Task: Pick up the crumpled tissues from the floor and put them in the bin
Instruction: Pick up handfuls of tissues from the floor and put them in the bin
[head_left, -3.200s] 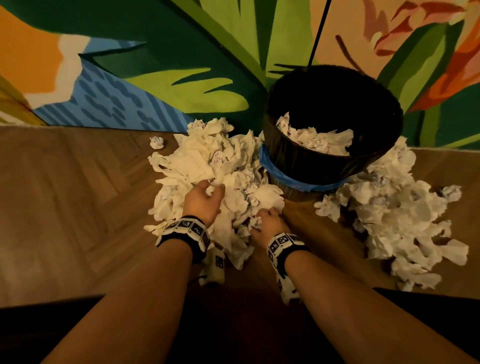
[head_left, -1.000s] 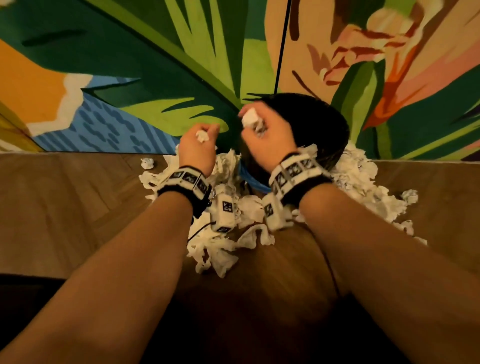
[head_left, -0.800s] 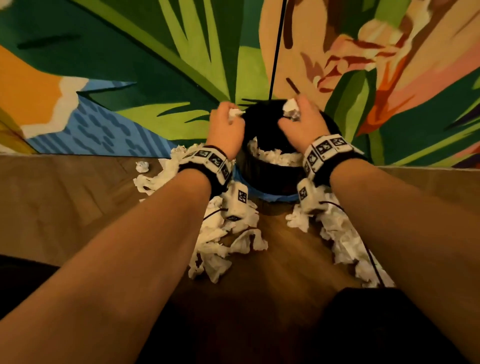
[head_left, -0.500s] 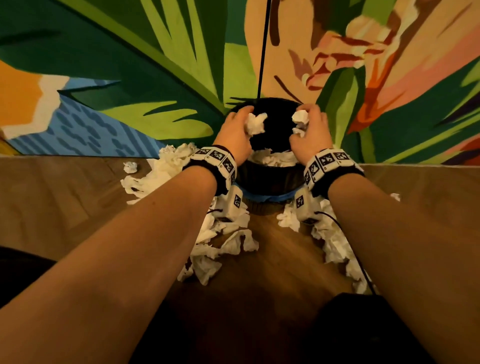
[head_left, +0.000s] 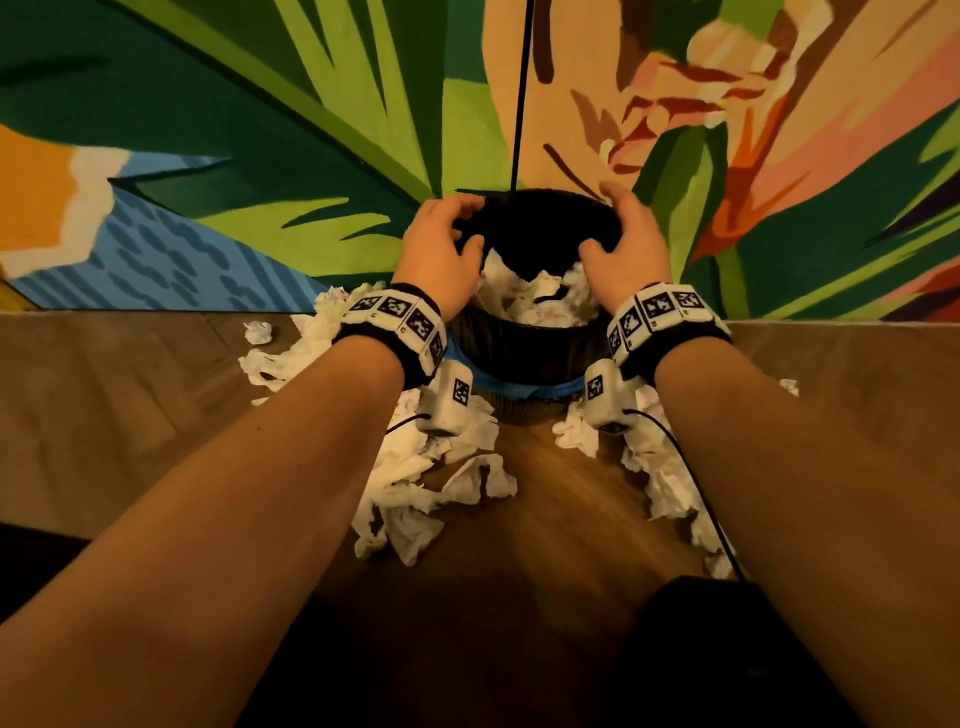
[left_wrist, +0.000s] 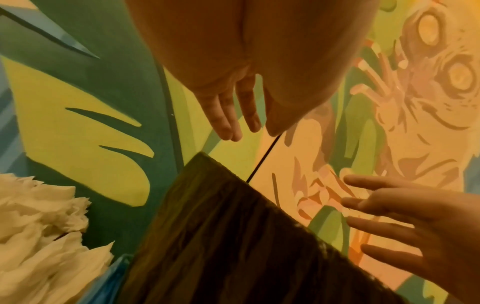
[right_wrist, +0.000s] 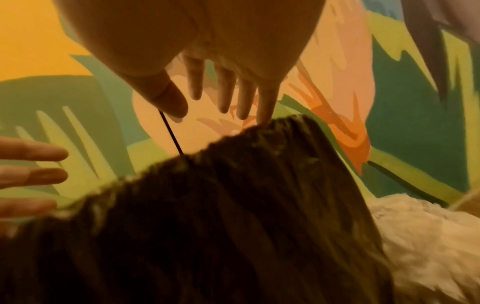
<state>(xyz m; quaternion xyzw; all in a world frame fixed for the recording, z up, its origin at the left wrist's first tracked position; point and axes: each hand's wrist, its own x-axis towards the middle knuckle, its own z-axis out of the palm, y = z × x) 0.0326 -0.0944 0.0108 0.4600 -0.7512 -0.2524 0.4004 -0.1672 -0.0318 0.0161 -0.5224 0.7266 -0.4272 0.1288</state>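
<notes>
A round bin lined with a black bag stands on the floor against the wall, with crumpled white tissues inside it. My left hand hovers over the bin's left rim, fingers spread and empty. My right hand hovers over the right rim, also spread and empty. The left wrist view shows straight fingers above the bag; the right wrist view shows the same above the bag. More crumpled tissues lie on the floor left and right of the bin.
A painted mural wall rises right behind the bin, with a thin black cord running down it. A single tissue ball lies apart at the left on the wooden floor. A dark shape fills the lower right.
Both hands carried tissue wads up from the floor piles to over the bin and let them go. The fingers are now spread and the wads lie in the bin.
</notes>
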